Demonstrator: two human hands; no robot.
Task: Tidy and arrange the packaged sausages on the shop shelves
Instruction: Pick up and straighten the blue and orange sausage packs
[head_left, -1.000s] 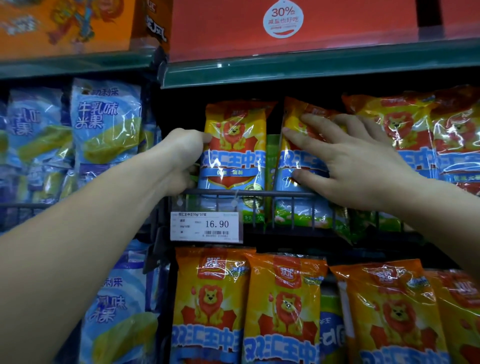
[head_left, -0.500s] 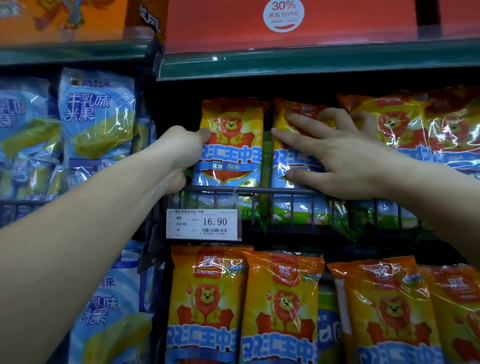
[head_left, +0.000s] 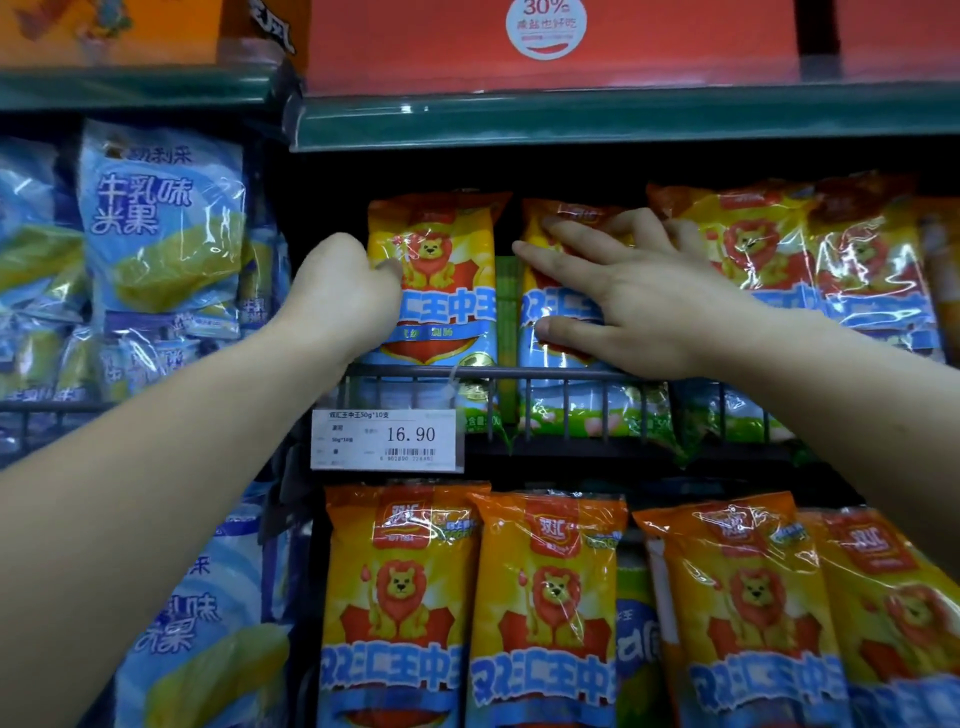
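Gripping the left edge of the leftmost sausage pack (head_left: 447, 312) on the middle shelf, my left hand (head_left: 343, 301) pinches it with the thumb on the front. My right hand (head_left: 639, 306) lies spread flat on the neighbouring pack (head_left: 543, 304). Both packs stand upright behind the wire rail (head_left: 519, 371). I judge them light and soft-sided, with slippery, crinkly film, so they are best taken by the edges. My left fingertips are hidden behind the pack, and the rows further back are too dark to read.
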